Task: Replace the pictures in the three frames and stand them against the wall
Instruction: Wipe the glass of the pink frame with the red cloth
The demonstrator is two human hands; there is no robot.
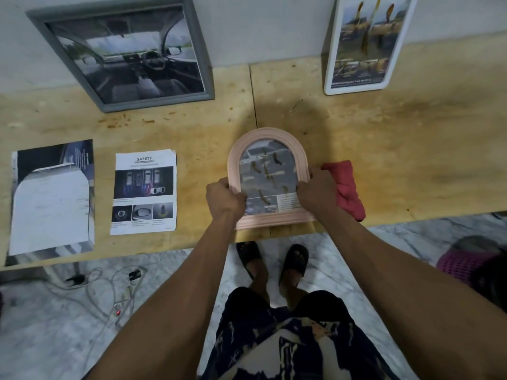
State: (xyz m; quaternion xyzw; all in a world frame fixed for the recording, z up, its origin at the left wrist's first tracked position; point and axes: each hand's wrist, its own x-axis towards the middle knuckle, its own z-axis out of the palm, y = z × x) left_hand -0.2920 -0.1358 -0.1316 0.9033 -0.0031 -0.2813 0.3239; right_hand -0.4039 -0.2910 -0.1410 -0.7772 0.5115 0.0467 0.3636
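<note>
A pink arched frame point(267, 135) with a picture of small cars in it is face up near the wooden table's front edge. My left hand point(225, 200) grips its lower left side and my right hand point(318, 192) grips its lower right side. A grey frame point(203, 64) holding a car-interior picture leans against the wall at the back left. A white frame point(396, 50) with a landscape picture leans against the wall at the back right. Two loose pictures lie flat on the left: a "SAFETY" sheet point(144, 192) and a cut dark page point(52, 198).
A red cloth point(347, 187) lies just right of the pink frame. The table point(397, 149) ends close to my body. Below it are a marble floor, white cables with a plug point(109, 286) at the left and a pink basket point(463, 263) at the right.
</note>
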